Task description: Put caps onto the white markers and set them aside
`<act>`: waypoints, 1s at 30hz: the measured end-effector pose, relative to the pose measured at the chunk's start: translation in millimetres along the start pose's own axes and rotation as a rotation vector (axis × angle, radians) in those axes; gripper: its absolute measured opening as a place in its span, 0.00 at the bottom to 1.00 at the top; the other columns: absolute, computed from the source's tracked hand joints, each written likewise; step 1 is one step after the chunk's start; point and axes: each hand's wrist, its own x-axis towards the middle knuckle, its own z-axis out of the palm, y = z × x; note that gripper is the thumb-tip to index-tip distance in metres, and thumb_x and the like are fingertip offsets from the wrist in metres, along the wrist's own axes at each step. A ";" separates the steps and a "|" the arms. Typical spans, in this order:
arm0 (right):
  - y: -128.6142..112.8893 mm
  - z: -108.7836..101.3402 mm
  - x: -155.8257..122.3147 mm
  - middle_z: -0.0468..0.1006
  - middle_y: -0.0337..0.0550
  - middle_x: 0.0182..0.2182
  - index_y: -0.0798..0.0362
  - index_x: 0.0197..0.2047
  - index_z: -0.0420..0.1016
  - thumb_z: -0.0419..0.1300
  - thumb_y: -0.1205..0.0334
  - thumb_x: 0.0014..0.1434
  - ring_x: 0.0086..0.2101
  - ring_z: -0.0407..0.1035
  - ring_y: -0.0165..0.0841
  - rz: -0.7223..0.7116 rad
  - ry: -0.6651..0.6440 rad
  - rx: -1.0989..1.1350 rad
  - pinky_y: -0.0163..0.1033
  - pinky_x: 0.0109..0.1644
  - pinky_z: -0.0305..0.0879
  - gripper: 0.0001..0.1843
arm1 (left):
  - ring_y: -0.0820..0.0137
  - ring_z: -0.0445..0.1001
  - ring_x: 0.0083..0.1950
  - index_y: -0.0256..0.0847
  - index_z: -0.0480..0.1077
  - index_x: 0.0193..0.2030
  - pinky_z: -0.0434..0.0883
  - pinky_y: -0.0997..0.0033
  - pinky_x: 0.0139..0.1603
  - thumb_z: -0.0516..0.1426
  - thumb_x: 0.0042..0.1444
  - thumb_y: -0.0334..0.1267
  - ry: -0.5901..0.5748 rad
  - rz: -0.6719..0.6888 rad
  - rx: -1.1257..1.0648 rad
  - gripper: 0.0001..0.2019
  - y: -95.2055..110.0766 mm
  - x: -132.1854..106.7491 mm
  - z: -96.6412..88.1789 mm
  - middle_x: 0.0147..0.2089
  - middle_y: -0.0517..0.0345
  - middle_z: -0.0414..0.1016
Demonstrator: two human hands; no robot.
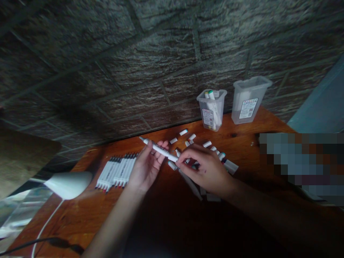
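A white marker (158,148) is held up over the table, slanting down to the right, with a bare grey tip at its upper left end. My left hand (146,168) grips its barrel between thumb and fingers. At the marker's lower right end, my right hand (205,166) pinches a white cap (173,158); whether the cap is fully seated I cannot tell. Loose white caps (183,132) lie scattered behind and beside my right hand, some with coloured ends. Another white marker (191,184) rests partly under that hand. Left of my left hand, several uncapped markers (115,173) lie side by side.
Two clear plastic containers stand by the stone wall (161,71): one container (212,111) holds a few markers, the other container (248,102) is at its right. A white lamp (70,184) and its cord are at left on the wooden table (80,215). A blurred patch covers the right side.
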 end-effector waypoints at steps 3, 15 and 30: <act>-1.4 -1.3 0.6 0.77 0.37 0.31 0.51 0.32 0.74 0.63 0.71 0.59 0.33 0.72 0.30 0.002 0.014 -0.008 0.35 0.38 0.65 0.06 | 0.69 0.83 0.40 0.33 0.73 0.35 0.80 0.70 0.49 0.51 0.68 0.31 0.011 -0.003 0.007 0.12 0.8 -1.0 0.6 0.36 0.50 0.82; -0.8 -3.0 4.3 0.78 0.36 0.30 0.50 0.32 0.75 0.63 0.71 0.58 0.33 0.73 0.30 0.081 0.041 0.029 0.34 0.37 0.66 0.07 | 0.67 0.83 0.41 0.35 0.72 0.35 0.80 0.68 0.47 0.52 0.67 0.32 -0.063 -0.008 0.001 0.10 -0.5 0.7 -2.5 0.35 0.53 0.81; -0.7 -2.9 2.4 0.78 0.37 0.31 0.51 0.33 0.75 0.63 0.71 0.58 0.32 0.72 0.29 0.109 0.021 0.011 0.34 0.36 0.66 0.05 | 0.71 0.82 0.38 0.37 0.71 0.35 0.80 0.72 0.44 0.59 0.63 0.32 -0.103 -0.004 0.054 0.04 -5.0 -0.1 -6.5 0.35 0.55 0.81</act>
